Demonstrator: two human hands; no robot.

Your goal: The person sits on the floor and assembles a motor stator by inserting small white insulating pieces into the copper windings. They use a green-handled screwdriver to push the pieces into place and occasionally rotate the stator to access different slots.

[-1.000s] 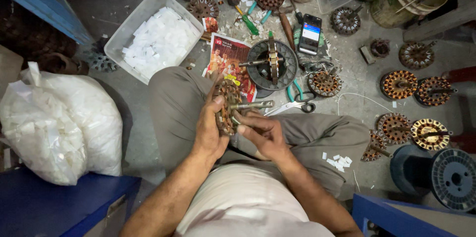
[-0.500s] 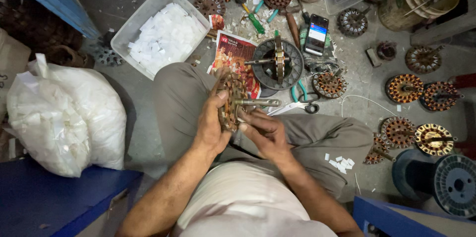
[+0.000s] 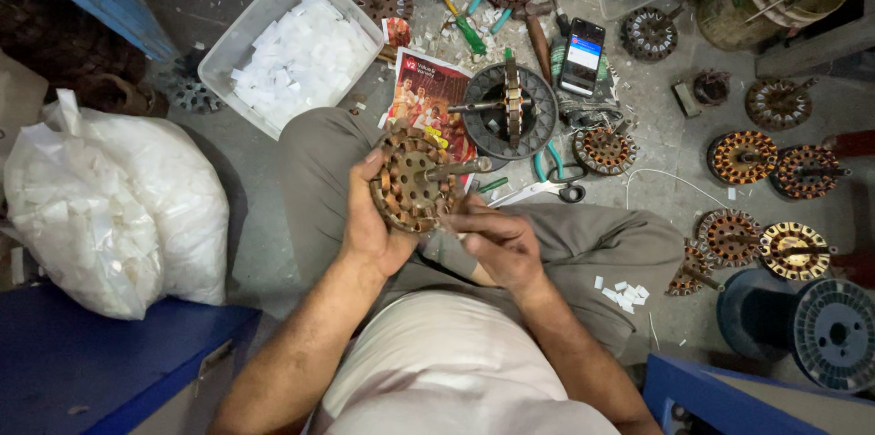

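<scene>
I sit cross-legged on the floor and hold a round slotted metal stator core [image 3: 410, 182] with a shaft through its middle above my lap. My left hand [image 3: 371, 219] grips its left rim, thumb over the edge. My right hand [image 3: 495, 239] is at the core's lower right rim, its fingertips pinched against the slots there; what they pinch is too small to tell. The core's flat face is turned up toward me, with holes and empty slots showing.
A clear tub of white paper pieces [image 3: 293, 50] stands at upper left and a full white plastic bag [image 3: 109, 203] at left. Ahead lie a stand with a stator [image 3: 510, 112], a phone [image 3: 583, 56], scissors [image 3: 547, 189] and a magazine [image 3: 424, 98]. Several wound copper stators [image 3: 743, 157] lie on the right by a wire spool [image 3: 834, 330].
The stator core has been turned in my hands so that its flat face now points up at me. Both hands stay on it at my lap.
</scene>
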